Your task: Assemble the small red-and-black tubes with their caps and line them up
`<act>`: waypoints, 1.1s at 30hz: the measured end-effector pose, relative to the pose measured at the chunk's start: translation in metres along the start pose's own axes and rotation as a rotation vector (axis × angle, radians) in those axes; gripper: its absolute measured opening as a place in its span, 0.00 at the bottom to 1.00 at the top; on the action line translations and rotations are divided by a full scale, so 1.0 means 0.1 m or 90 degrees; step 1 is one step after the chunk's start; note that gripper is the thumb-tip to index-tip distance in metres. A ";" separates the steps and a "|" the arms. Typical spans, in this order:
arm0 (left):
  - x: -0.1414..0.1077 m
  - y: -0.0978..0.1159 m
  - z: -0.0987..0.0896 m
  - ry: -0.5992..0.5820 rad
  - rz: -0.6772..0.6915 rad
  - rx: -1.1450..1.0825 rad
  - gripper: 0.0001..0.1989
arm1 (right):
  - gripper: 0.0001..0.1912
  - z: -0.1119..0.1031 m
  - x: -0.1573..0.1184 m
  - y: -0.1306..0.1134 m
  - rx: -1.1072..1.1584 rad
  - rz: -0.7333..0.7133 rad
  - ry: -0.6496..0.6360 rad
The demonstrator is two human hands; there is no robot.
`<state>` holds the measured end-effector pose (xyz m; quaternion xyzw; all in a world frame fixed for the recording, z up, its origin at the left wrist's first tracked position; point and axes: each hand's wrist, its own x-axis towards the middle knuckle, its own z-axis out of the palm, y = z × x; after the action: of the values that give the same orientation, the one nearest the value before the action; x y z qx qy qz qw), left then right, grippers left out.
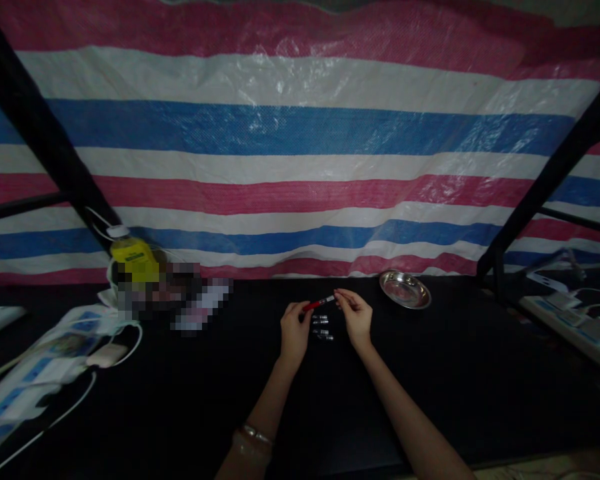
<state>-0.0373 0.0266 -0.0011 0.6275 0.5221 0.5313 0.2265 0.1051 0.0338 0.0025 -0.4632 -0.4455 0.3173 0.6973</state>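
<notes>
A slim red tube (313, 305) with a clear-and-silver end spans the gap between my hands, slightly tilted up to the right. My left hand (295, 330) pinches its red end between thumb and fingers. At the silvery end, the fingertips of my right hand (356, 317) are closed in a pinch. Just below the tube, several small clear-and-silver cylinders (321, 322) lie in a loose column on the black tabletop (340, 407). They are too small to name exactly.
A round metal dish (405, 290) stands right of my hands. At the left are a yellow bottle (134, 257), a power strip (25, 393) with plugs and white cables, and a blurred-out patch. A striped tarp (300, 193) hangs behind, between black posts. More chargers (597, 327) sit far right.
</notes>
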 end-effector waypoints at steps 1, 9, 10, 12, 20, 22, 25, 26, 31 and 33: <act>-0.01 0.02 0.01 -0.020 0.013 0.001 0.08 | 0.15 0.01 -0.01 -0.02 0.006 -0.004 0.014; -0.03 0.04 0.04 -0.079 0.050 -0.009 0.09 | 0.17 0.04 -0.13 -0.04 -0.083 -0.093 -0.042; -0.02 0.03 0.04 -0.080 0.044 -0.008 0.09 | 0.17 0.04 -0.14 -0.04 -0.094 -0.116 -0.053; -0.01 0.02 0.04 -0.079 0.036 -0.012 0.09 | 0.17 0.03 -0.16 -0.06 -0.118 -0.155 -0.065; 0.06 0.00 0.00 -0.071 -0.026 -0.002 0.17 | 0.12 0.01 -0.13 -0.09 -0.123 -0.138 -0.043; 0.07 -0.01 -0.02 -0.074 -0.047 0.044 0.17 | 0.12 0.00 -0.12 -0.09 -0.124 -0.131 -0.051; 0.09 -0.02 -0.05 -0.070 -0.072 0.089 0.15 | 0.11 0.00 -0.11 -0.10 -0.129 -0.135 -0.068; 0.10 -0.02 -0.06 -0.066 -0.078 0.103 0.14 | 0.10 0.01 -0.11 -0.10 -0.123 -0.133 -0.077; 0.11 -0.05 -0.07 -0.029 -0.073 0.138 0.15 | 0.09 -0.02 -0.07 -0.08 -0.109 -0.115 -0.125; 0.11 -0.07 -0.07 -0.012 -0.074 0.143 0.14 | 0.09 -0.04 -0.04 -0.06 -0.159 -0.125 -0.126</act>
<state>-0.0481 0.0370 0.0003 0.6227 0.6117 0.4495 0.1898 0.1074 0.0270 0.0059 -0.4668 -0.5911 0.2343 0.6146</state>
